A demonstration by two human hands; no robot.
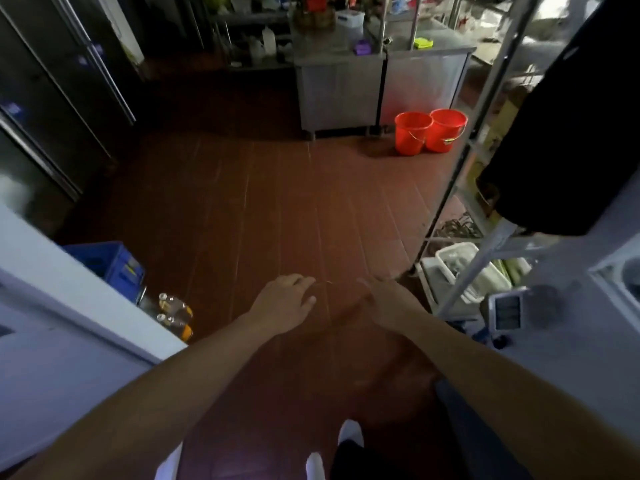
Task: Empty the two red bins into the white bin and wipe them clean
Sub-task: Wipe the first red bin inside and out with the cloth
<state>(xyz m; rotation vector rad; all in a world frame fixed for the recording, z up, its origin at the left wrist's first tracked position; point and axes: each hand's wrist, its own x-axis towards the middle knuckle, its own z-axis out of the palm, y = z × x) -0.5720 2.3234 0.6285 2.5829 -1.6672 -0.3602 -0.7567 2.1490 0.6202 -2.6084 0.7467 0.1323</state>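
Two red bins stand side by side on the brown tiled floor, far ahead to the right, against a steel cabinet: the left red bin [412, 133] and the right red bin [446, 130], both upright with wire handles down. My left hand [287, 303] and my right hand [388, 303] are stretched out in front of me, low over the floor, well short of the bins. Both hold nothing, fingers loosely bent. I see no white bin.
A steel cabinet [377, 88] stands behind the bins. A metal rack [485, 140] with crates lines the right side, with a dark hanging cloth [568, 133]. On the left are a white counter [79, 299], a blue crate [110, 265], bottles [175, 313] and dark fridges [52, 98].
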